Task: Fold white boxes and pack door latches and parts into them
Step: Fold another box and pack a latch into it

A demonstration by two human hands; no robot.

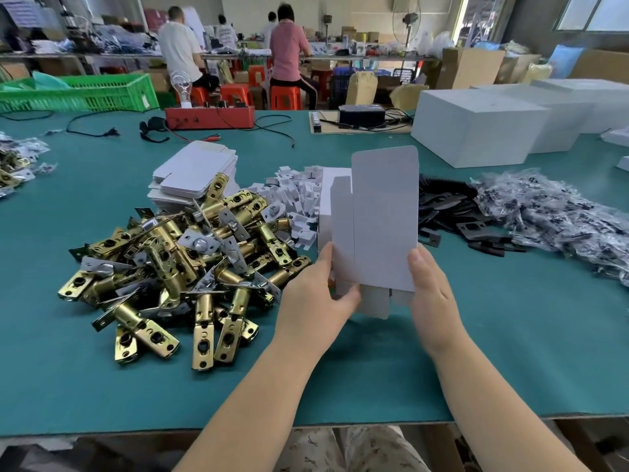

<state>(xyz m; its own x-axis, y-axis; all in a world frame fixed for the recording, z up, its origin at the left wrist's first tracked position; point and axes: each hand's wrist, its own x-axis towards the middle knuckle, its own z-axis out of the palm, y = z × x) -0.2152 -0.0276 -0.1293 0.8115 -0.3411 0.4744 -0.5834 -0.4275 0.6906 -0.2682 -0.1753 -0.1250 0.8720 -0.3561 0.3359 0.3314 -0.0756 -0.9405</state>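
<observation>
White box blank (pixel 381 226) is up in the air in front of us, over the middle of the worktop (pixel 510 335) and closer to its near edge than the far one, long axis standing upright with the tuck flap at the top and the small bottom flaps hanging down between our hands. Left hand (pixel 316 298) pinches the lower left edge, thumb on the face toward us and fingers curled behind; right hand (pixel 430 284) grips the lower right edge with the fingers wrapped out of sight behind the card (so we can't say how tightly). It looks only partly popped open, one side panel angled off to the left, so we'd call this the squaring-up step, with the bottom flaps not yet tucked.

What matters for the next bit: the door latches (pixel 177 267) sit in a brassy heap on the left, just beside the left hand, so that's the hand nearer for grabbing one. The black strike plates (pixel 452 216) and bagged screws (pixel 551 216) lie toward the right, past the right hand. Spare flat blanks (pixel 194 175) are stacked behind the latch heap.
</observation>
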